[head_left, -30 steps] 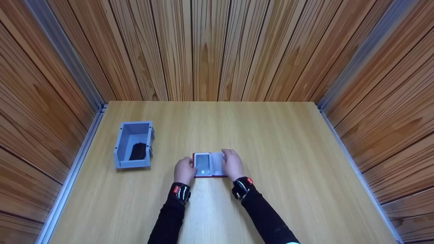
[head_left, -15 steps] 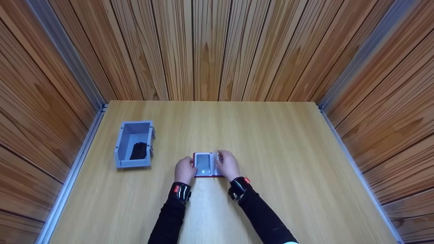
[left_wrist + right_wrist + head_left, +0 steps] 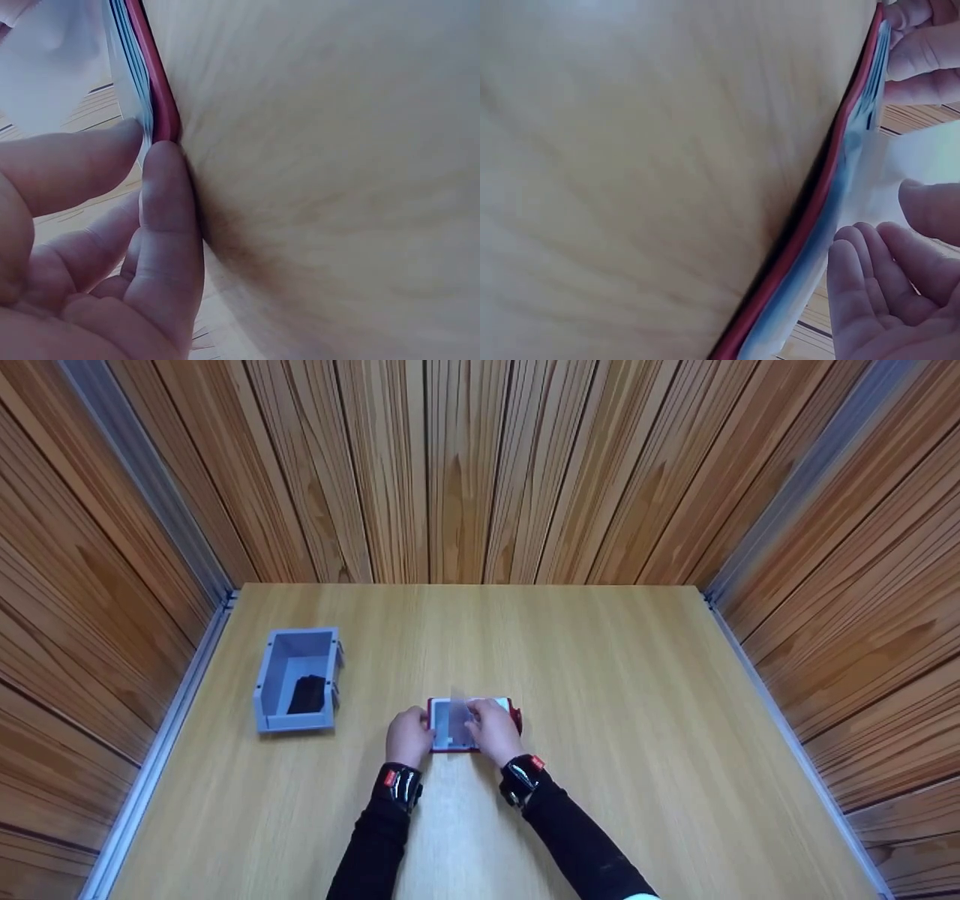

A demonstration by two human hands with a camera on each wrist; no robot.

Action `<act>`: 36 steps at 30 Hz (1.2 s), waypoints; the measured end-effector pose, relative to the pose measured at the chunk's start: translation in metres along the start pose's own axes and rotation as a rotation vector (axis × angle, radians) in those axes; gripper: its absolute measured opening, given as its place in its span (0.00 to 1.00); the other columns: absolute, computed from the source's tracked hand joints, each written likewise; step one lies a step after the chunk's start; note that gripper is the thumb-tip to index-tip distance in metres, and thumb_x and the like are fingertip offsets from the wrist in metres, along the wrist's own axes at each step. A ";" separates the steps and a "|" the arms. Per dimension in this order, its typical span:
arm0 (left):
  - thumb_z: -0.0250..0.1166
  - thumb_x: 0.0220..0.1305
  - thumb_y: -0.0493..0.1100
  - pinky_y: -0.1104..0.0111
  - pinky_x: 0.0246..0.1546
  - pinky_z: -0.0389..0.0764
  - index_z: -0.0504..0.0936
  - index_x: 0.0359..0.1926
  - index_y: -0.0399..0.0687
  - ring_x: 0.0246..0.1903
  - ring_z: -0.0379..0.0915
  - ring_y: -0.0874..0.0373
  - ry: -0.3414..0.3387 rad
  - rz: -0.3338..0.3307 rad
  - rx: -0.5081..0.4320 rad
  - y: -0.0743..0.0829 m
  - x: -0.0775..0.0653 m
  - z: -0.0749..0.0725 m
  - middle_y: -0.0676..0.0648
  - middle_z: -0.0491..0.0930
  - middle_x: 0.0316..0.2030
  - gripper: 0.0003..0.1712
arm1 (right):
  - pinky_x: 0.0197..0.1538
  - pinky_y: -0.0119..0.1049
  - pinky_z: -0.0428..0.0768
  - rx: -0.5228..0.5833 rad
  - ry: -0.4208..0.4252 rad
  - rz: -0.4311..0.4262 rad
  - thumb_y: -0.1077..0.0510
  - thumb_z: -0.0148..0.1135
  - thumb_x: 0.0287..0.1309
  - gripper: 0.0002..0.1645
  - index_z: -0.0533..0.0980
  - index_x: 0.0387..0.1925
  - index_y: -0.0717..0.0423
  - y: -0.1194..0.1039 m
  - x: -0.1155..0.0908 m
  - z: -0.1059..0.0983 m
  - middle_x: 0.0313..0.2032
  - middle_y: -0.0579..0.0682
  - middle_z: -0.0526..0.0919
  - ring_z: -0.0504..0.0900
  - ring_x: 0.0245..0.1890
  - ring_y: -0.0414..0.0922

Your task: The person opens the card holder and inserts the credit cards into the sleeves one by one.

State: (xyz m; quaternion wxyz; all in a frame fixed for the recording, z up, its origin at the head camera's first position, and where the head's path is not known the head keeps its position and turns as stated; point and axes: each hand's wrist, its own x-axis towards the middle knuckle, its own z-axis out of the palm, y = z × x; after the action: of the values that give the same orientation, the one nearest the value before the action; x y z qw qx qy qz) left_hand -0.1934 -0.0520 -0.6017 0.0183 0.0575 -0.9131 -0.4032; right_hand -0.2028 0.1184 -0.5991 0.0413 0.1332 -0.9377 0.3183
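A red card holder [image 3: 515, 714] with clear plastic sleeves lies spread open on the table, mid-front. My left hand [image 3: 409, 737] pinches its left edge, thumb over the sleeves and fingers at the red cover [image 3: 154, 75]. My right hand [image 3: 496, 735] is over the right half and pinches one clear sleeve [image 3: 457, 718], which stands raised over the left half. In the right wrist view that sleeve [image 3: 900, 165] rises from the stack beside the thumb, and the right fingers [image 3: 847, 277] curl toward it. The right hand hides part of the holder's right half.
A grey-blue open-front bin [image 3: 295, 723] stands at the left of the wooden table [image 3: 615, 675], with a black item [image 3: 306, 694] inside. Wood-panelled walls [image 3: 457, 472] and metal rails [image 3: 154, 780] border the tabletop.
My right hand has moved left from the holder's right edge, lifting a clear sleeve up and over toward the left half. The left hand has stayed at the left edge.
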 end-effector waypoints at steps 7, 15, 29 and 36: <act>0.70 0.50 0.29 0.53 0.40 0.77 0.83 0.38 0.32 0.35 0.79 0.44 0.007 0.022 0.009 -0.001 0.000 0.000 0.41 0.83 0.31 0.12 | 0.52 0.45 0.77 -0.024 -0.019 -0.046 0.65 0.68 0.56 0.17 0.80 0.48 0.63 0.000 -0.001 0.002 0.42 0.55 0.82 0.80 0.45 0.52; 0.69 0.49 0.28 0.53 0.40 0.76 0.83 0.39 0.32 0.35 0.78 0.45 0.005 0.015 0.004 0.000 -0.001 -0.001 0.42 0.82 0.30 0.13 | 0.53 0.45 0.76 -0.048 -0.074 -0.055 0.65 0.69 0.55 0.15 0.81 0.46 0.62 -0.001 0.000 0.002 0.43 0.54 0.81 0.80 0.46 0.52; 0.65 0.58 0.30 0.51 0.41 0.77 0.83 0.39 0.31 0.36 0.79 0.41 0.038 0.037 0.019 0.000 -0.002 0.001 0.38 0.83 0.32 0.07 | 0.55 0.45 0.75 -0.075 -0.093 -0.070 0.66 0.69 0.55 0.14 0.83 0.45 0.62 0.001 0.000 0.004 0.44 0.54 0.82 0.80 0.48 0.52; 0.71 0.50 0.33 0.54 0.37 0.76 0.83 0.39 0.32 0.32 0.77 0.46 -0.006 -0.001 0.002 0.000 0.000 -0.002 0.43 0.81 0.28 0.14 | 0.55 0.45 0.75 -0.093 -0.074 -0.108 0.67 0.71 0.52 0.15 0.84 0.44 0.61 0.000 -0.001 0.003 0.43 0.55 0.82 0.80 0.47 0.53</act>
State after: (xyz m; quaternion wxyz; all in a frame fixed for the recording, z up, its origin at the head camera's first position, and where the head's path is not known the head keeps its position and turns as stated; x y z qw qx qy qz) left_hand -0.1931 -0.0530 -0.6004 0.0153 0.0569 -0.9134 -0.4027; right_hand -0.2017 0.1165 -0.6016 0.0297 0.1931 -0.9438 0.2665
